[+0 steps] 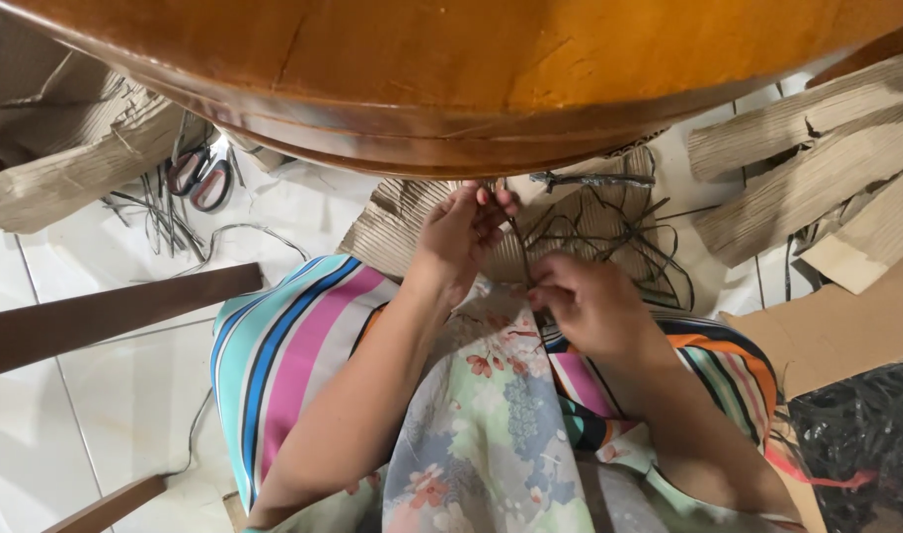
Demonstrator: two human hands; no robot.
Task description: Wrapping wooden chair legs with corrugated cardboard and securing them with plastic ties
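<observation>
Both hands pinching one dark strand
left hand [461, 229] high, right hand [585, 301] low; strand [518, 247] runs slanted between them

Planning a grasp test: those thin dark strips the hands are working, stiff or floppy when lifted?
Probably floppy: the thin dark strips curl and loop loosely over the corrugated cardboard. Likely light, since the left hand and right hand pinch them with fingertips only. They may tangle.

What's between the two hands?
In the head view, thin dark strips run between the left hand and right hand, over corrugated cardboard.
</observation>
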